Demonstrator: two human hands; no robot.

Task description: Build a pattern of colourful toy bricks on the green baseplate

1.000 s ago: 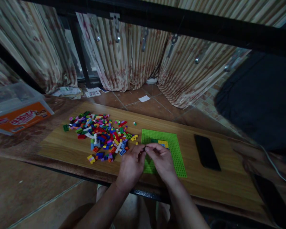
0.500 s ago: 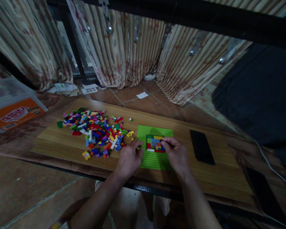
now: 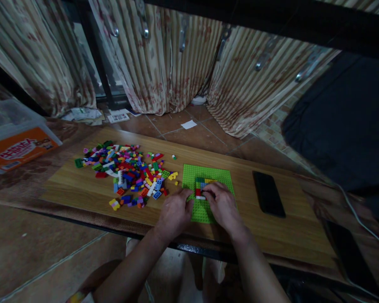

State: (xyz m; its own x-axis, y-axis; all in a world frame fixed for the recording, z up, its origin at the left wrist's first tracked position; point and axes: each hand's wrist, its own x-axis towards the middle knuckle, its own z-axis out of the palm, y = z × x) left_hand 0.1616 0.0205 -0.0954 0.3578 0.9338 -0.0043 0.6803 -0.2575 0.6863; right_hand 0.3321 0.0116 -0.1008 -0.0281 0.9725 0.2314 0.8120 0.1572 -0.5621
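Observation:
A green studded baseplate [image 3: 205,216] lies on the wooden board. On it sits a flat block of joined toy bricks [image 3: 198,192] in red, green, blue, yellow and white, partly covered by my right hand [image 3: 222,206]. That hand's thumb and forefinger are pinched over the left part of the block, with a small dark brick [image 3: 204,192] just showing between the tips. My left hand [image 3: 175,210] rests at the baseplate's left edge, its fingers loosely bent and the thumb apart from the forefinger. I see nothing held in it.
Left of my hands spreads a heap of loose coloured bricks [image 3: 129,168]. A clear plastic box with an orange label [image 3: 22,147] stands at the far left. To the right lies a black phone [image 3: 268,193]; another dark flat object [image 3: 350,256] is near the right edge, by a white cable [image 3: 360,214].
My right hand has moved left and slightly towards me across the brick block, covering more of it. My left hand has stayed by the baseplate's left edge with little movement.

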